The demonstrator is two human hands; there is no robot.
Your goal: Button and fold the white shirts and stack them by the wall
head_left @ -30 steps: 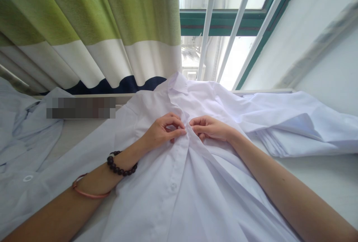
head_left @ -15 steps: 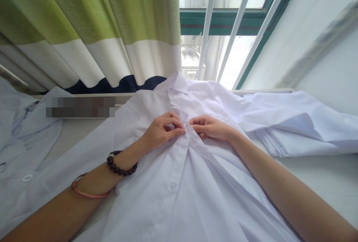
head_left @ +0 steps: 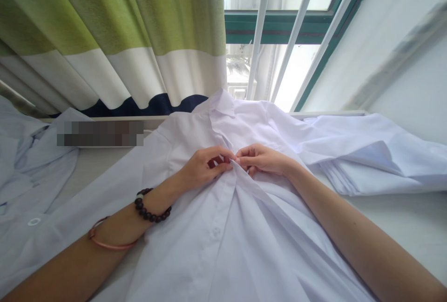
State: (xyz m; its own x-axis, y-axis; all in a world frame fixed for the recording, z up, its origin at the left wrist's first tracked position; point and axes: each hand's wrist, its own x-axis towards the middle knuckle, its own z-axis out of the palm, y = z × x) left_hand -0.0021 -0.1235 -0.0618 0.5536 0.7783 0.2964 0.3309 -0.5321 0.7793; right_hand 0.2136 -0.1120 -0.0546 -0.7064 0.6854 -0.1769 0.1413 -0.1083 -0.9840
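A white button-up shirt (head_left: 195,255) lies spread on its back, its collar (head_left: 222,103) toward the window. My left hand (head_left: 209,164) pinches the front edge at mid-chest between thumb and fingers. From the other side my right hand (head_left: 260,158) grips the opposite front edge, its fingertips meeting those of the left. Whatever button sits between the fingertips is hidden. Lower on the placket a small button (head_left: 216,232) shows. Below the hands the two front panels spread apart in folds. A dark bead bracelet (head_left: 148,209) and a copper-coloured bangle (head_left: 110,241) are on my left arm.
More white garments (head_left: 21,167) lie at the left, one with a ring-shaped mark (head_left: 34,221). Folded white cloth (head_left: 349,176) lies under the right sleeve. A green and cream curtain (head_left: 139,36) hangs behind, beside a barred window (head_left: 275,27). A pale surface (head_left: 405,218) supports everything.
My left hand has shifted slightly right, its fingertips now touching those of my right hand at the shirt front. My right hand has barely moved.
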